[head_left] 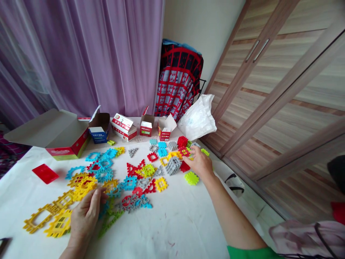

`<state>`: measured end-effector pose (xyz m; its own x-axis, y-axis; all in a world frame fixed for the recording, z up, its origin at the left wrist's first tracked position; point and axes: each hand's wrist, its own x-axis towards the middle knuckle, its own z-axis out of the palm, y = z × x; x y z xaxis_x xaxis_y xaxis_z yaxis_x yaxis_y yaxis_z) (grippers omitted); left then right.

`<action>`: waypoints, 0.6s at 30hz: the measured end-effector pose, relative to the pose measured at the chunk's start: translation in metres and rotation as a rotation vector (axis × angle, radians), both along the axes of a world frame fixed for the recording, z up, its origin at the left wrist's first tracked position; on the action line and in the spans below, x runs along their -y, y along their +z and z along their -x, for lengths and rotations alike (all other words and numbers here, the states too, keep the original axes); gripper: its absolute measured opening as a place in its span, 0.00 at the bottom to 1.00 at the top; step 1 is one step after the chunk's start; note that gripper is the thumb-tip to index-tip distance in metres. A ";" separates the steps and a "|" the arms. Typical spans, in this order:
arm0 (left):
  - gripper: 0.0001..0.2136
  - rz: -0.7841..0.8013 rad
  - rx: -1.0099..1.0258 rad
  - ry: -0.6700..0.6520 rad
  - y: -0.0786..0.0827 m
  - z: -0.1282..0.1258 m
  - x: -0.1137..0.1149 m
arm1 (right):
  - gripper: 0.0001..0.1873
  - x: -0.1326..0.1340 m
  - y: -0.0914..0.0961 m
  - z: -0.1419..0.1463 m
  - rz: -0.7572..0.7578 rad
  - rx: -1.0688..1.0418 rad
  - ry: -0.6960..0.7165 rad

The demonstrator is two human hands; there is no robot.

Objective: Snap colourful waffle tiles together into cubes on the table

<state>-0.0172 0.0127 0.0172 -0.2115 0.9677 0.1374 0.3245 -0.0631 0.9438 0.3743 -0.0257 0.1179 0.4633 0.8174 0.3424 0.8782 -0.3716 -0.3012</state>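
Note:
Colourful plastic interlocking building pieces lie across the white-covered table. My right hand (201, 162) reaches to the far right of the spread, its fingertips closed on a red window-patterned square piece (184, 151). Just left of that hand are a stack of grey pieces (173, 166) and a yellow piece (174, 155); a lime green piece (192, 178) lies nearer me. My left hand (85, 216) is low over the left side, thumb and fingers drawn together, the fingertips partly hidden. Yellow window pieces (59, 223) and a green triangular piece (110, 221) lie beside it.
Along the back stand a large open box (67, 147), a blue box (98, 135), a red and white box (124, 127) and two small open red boxes (146, 128) (163, 133). A white plastic bag (198, 118) sits at the back right. A red flat piece (45, 173) lies left.

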 end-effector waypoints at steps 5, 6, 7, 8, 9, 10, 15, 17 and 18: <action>0.21 0.015 0.005 0.015 0.002 0.000 -0.003 | 0.26 0.006 -0.001 0.008 -0.020 0.178 0.019; 0.20 0.017 0.003 0.016 0.003 -0.001 -0.003 | 0.26 0.007 -0.001 0.012 -0.014 0.200 0.018; 0.20 0.020 0.003 0.018 0.004 -0.001 -0.003 | 0.26 0.009 0.000 0.016 -0.006 0.216 0.015; 0.20 0.024 0.004 0.020 0.004 -0.002 -0.003 | 0.25 0.009 0.001 0.019 0.000 0.228 0.015; 0.21 0.027 0.006 0.025 0.005 -0.002 -0.003 | 0.25 0.010 0.002 0.022 0.005 0.237 0.015; 0.21 0.027 0.009 0.031 0.005 -0.002 -0.003 | 0.25 0.010 0.002 0.024 0.009 0.242 0.016; 0.23 0.030 0.042 0.032 0.004 -0.002 -0.001 | 0.25 0.005 0.004 0.029 0.021 0.212 0.041; 0.24 0.032 0.050 0.016 0.003 -0.002 -0.001 | 0.25 0.000 0.004 0.032 0.014 0.155 0.062; 0.25 0.033 0.052 0.012 0.003 -0.002 -0.001 | 0.25 -0.004 0.004 0.035 0.012 0.122 0.072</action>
<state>-0.0153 0.0132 0.0202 -0.2294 0.9688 0.0942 0.2751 -0.0283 0.9610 0.3392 -0.0216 0.1221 0.3591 0.8513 0.3825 0.9324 -0.3095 -0.1866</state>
